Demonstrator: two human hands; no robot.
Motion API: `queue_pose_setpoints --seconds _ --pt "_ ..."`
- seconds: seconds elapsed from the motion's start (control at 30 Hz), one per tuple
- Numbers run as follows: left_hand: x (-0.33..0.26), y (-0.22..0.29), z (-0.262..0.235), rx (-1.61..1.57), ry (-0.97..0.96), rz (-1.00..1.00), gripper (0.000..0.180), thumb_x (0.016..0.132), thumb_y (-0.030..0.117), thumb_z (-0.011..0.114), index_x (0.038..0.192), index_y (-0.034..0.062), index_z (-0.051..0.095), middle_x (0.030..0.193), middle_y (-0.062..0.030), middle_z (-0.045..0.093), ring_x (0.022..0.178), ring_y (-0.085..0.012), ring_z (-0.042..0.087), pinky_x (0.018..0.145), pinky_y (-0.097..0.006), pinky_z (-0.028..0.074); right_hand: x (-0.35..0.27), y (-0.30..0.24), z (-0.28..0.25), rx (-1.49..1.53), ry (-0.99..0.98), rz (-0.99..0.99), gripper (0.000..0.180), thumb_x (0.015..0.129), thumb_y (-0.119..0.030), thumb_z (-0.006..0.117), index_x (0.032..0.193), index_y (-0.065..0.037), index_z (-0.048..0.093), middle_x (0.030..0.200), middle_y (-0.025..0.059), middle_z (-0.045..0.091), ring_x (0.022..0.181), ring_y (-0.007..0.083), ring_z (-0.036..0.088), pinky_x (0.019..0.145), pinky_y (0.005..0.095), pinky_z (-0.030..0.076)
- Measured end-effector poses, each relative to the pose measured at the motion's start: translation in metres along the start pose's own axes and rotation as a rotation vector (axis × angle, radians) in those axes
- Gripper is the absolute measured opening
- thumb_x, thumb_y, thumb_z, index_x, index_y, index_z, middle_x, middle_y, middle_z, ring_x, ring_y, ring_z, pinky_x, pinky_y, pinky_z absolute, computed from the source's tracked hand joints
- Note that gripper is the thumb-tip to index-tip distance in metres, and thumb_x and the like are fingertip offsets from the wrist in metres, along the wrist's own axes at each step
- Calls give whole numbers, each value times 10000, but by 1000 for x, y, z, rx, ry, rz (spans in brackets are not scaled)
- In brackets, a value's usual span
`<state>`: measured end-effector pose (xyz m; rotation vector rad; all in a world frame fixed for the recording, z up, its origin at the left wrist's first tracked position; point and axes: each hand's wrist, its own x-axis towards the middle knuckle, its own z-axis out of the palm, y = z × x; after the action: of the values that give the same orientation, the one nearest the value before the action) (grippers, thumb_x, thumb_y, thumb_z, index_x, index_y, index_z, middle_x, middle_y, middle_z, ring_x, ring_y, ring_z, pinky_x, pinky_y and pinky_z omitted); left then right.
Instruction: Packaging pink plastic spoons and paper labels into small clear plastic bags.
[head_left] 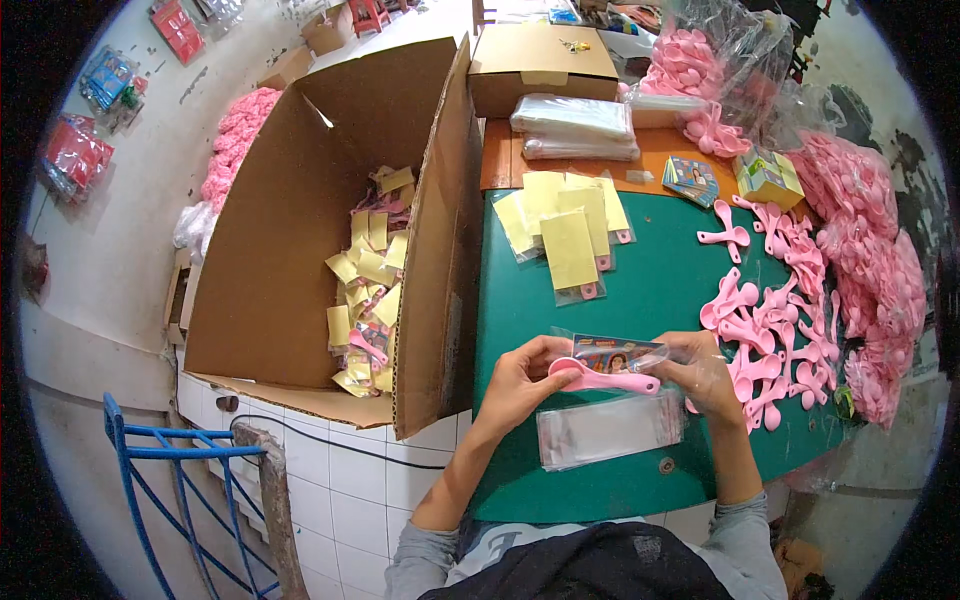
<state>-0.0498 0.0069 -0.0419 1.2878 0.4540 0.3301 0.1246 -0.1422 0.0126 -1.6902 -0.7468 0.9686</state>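
Bagging, apparently, right of centre: left hand pinching pink spoon, right hand pinching clear bag; insertion presumably needs alignment.

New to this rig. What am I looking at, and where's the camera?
No machine here: these are a person's own bare hands, seen from above by a head-worn fisheye camera, so straight edges bend near the rim. There is only this one view.

The left hand holds a pink spoon, thumb at its bowl. The right hand grips the end of a clear bag with a printed card behind the spoon.

On the green table lie flat clear bags, loose pink spoons and yellow-faced packets. More packets sit in the cardboard box at left.
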Motion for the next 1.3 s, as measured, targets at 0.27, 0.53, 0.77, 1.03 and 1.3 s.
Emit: queue_pose_setpoints --seconds 0.27,0.53,0.77,1.03,1.3 --pt "-11 -2 15 426 220 189 524 869 82 553 1317 56 283 1063 -158 573 957 -165 574 803 -303 495 -2 6 11 -190 248 -121 217 714 -123 701 875 -3 620 788 70 630 793 86 575 602 241 464" --pt "-46 -16 8 -108 -85 -252 587 958 131 321 1394 106 -70 1020 -214 588 919 -234 609 746 -334 542 -20 7 45 -637 -223 -470 288 748 -158 646 988 -38 544 1011 154 517 971 320 490 822 395 417" --pt "-62 -11 3 38 -87 -258 585 949 149 328 1408 85 -28 941 -196 604 836 -234 621 767 -325 505 -17 26 77 -631 -246 -564 208 734 -150 632 873 -39 525 873 124 479 870 296 480 733 396 391" --pt "-57 -16 5 301 -98 -42 588 915 150 361 1414 83 58 740 -181 599 616 -271 581 637 -345 442 -20 19 75 -604 -384 -505 186 711 -156 639 808 -67 508 823 86 468 819 266 477 693 373 359" --pt "-28 -9 13 402 -7 -89 535 890 57 401 1381 117 197 715 -113 625 532 -143 533 532 -277 442 -28 8 46 -559 -702 -698 141 748 -181 618 783 -102 506 810 45 467 840 212 485 767 368 349"
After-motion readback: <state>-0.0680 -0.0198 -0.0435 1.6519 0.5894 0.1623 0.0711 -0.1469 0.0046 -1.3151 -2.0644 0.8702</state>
